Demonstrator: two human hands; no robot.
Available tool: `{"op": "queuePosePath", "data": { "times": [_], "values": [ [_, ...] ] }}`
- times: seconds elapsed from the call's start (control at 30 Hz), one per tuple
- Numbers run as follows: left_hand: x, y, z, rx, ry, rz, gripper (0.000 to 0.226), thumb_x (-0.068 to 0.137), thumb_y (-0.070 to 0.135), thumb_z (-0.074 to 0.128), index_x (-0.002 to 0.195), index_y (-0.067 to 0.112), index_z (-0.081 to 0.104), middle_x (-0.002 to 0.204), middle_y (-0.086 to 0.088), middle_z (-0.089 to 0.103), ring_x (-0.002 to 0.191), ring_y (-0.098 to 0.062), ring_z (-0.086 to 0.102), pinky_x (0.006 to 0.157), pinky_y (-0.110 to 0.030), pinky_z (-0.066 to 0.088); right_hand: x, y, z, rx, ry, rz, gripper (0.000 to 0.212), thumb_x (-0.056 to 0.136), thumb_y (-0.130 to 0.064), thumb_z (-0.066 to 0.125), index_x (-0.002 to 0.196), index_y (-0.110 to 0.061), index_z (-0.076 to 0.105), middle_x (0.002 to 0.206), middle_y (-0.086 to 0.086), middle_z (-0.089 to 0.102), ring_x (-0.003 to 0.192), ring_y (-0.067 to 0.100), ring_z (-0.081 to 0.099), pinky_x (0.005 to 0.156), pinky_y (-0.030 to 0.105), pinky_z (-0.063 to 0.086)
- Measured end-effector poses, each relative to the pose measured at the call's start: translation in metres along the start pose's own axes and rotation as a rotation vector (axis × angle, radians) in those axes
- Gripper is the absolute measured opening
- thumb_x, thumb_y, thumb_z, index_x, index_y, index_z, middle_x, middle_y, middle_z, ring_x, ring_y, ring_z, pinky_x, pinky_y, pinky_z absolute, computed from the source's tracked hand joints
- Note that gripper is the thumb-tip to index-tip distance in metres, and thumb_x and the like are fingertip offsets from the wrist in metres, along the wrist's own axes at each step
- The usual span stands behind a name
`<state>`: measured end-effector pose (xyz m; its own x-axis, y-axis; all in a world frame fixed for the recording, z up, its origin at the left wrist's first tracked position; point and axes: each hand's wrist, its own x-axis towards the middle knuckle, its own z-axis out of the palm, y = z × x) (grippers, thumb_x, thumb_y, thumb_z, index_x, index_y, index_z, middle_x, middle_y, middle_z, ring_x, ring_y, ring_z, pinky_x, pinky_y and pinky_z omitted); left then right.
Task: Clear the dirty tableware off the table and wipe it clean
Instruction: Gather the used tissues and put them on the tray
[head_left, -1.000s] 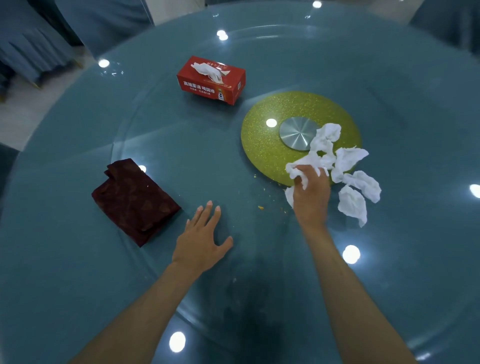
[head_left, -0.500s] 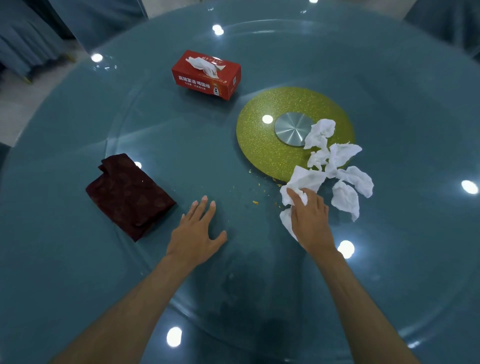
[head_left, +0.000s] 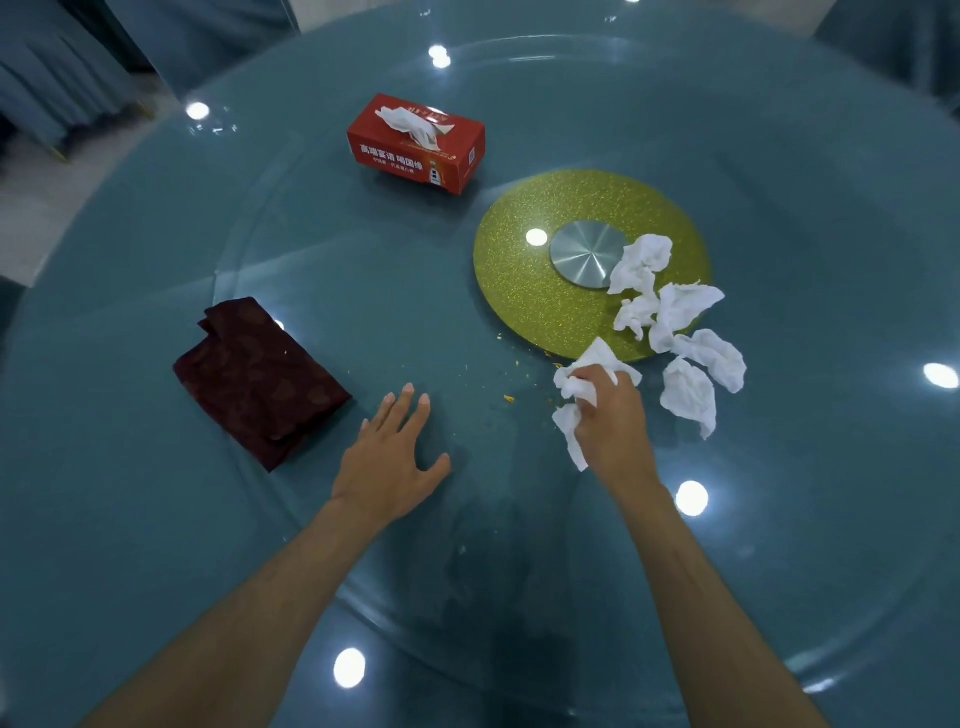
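Open glass runs across the table (head_left: 156, 545) between the dark red cloth (head_left: 260, 379) and the crumpled tissues (head_left: 691, 358), save the left hand (head_left: 389, 462) flat in the middle; the tissue box (head_left: 415, 143) stands farther back, seemingly just clear of the yellow disc (head_left: 530, 291)

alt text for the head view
A right hand grips a crumpled white tissue on a glass table near orange crumbs; the left hand rests flat. Nearby lie more tissues, a yellow disc, a red tissue box and a dark red cloth.

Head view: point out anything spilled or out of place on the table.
Orange crumbs lie scattered on the glass table beside the gold disc. Crumpled white tissues are strewn across the disc's edge. The right hand grips one tissue wad.
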<state>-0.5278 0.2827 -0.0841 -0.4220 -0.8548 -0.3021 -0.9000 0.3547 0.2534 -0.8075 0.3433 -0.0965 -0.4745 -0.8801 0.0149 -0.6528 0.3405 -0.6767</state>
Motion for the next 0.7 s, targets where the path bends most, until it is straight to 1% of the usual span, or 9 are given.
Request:
{"op": "queuePosePath", "data": {
  "times": [0.07,0.1,0.13,0.2,0.3,0.4,0.57,0.63,0.7],
  "values": [
    [0.0,0.001,0.0,-0.002,0.001,-0.004,0.084,0.097,0.063,0.047,0.165,0.028,0.013,0.174,0.008,-0.001,0.16,-0.017,0.001,0.127,-0.044,0.018,0.002,-0.024,0.004,0.072,0.015,-0.096,0.031,0.086,0.002,0.056,0.108,-0.017,0.069,0.106,0.004,0.059,0.093,0.008,0.053,0.075,0.012,0.039],
    [0.0,0.001,0.0,-0.009,0.004,-0.004,0.084,0.097,0.063,0.047,0.165,0.028,0.013,0.174,0.007,-0.001,0.16,-0.017,0.001,0.127,-0.044,0.019,0.001,-0.037,0.01,0.085,0.016,-0.166,0.027,0.087,-0.002,0.055,0.106,-0.014,0.07,0.106,0.004,0.059,0.091,0.002,0.05,0.075,0.008,0.038],
    [0.0,0.001,0.001,-0.016,0.009,-0.004,0.084,0.097,0.064,0.047,0.165,0.027,0.015,0.174,0.007,0.0,0.16,-0.018,0.002,0.127,-0.045,0.019,-0.001,-0.045,0.019,0.092,0.002,-0.217,0.027,0.087,-0.009,0.053,0.107,-0.014,0.071,0.109,0.005,0.06,0.093,0.002,0.049,0.078,0.01,0.04],
    [0.0,0.001,0.002,-0.022,0.016,-0.005,0.085,0.094,0.068,0.042,0.165,0.027,0.017,0.174,0.006,0.002,0.16,-0.018,0.003,0.126,-0.047,0.021,-0.006,-0.051,0.039,0.037,-0.047,-0.234,0.035,0.084,-0.014,0.052,0.113,-0.021,0.071,0.118,0.005,0.057,0.103,0.018,0.054,0.085,0.031,0.048],
    [0.0,0.001,0.002,-0.021,0.013,-0.009,0.09,0.089,0.073,0.035,0.165,0.028,0.017,0.173,0.008,0.002,0.16,-0.017,0.003,0.126,-0.047,0.023,-0.013,-0.047,0.063,-0.159,-0.07,-0.217,0.044,0.076,-0.007,0.073,0.114,-0.029,0.069,0.112,0.006,0.056,0.094,0.031,0.056,0.078,0.047,0.051],
    [0.001,0.001,0.003,-0.01,0.0,-0.017,0.085,0.095,0.066,0.046,0.165,0.029,0.013,0.173,0.009,-0.002,0.16,-0.015,-0.001,0.127,-0.046,0.021,-0.014,-0.048,0.076,-0.398,-0.07,-0.215,0.061,0.062,-0.013,0.092,0.114,-0.033,0.064,0.107,0.005,0.055,0.087,0.027,0.053,0.07,0.04,0.047],
    [0.0,0.002,0.003,-0.024,0.0,-0.014,0.086,0.095,0.065,0.048,0.165,0.029,0.014,0.173,0.009,-0.002,0.16,-0.016,-0.001,0.127,-0.046,0.02,-0.012,-0.057,0.075,-0.422,-0.093,-0.207,0.057,0.064,-0.003,0.088,0.113,-0.018,0.064,0.105,0.016,0.057,0.087,0.032,0.054,0.068,0.04,0.049],
    [0.0,0.002,0.001,-0.021,0.008,-0.013,0.086,0.094,0.067,0.046,0.165,0.029,0.014,0.173,0.009,-0.001,0.16,-0.016,0.0,0.127,-0.045,0.019,-0.006,-0.055,0.07,-0.358,-0.126,-0.204,0.048,0.068,-0.004,0.084,0.108,-0.022,0.065,0.102,0.012,0.057,0.086,0.031,0.055,0.066,0.039,0.048],
    [-0.001,0.002,0.0,-0.01,0.003,-0.01,0.086,0.095,0.066,0.045,0.165,0.029,0.013,0.173,0.008,-0.002,0.16,-0.016,-0.001,0.127,-0.045,0.018,0.003,-0.047,0.055,-0.263,-0.119,-0.195,0.024,0.083,-0.015,0.068,0.097,-0.033,0.063,0.103,0.006,0.058,0.092,0.031,0.057,0.066,0.035,0.049]
  ]
}}
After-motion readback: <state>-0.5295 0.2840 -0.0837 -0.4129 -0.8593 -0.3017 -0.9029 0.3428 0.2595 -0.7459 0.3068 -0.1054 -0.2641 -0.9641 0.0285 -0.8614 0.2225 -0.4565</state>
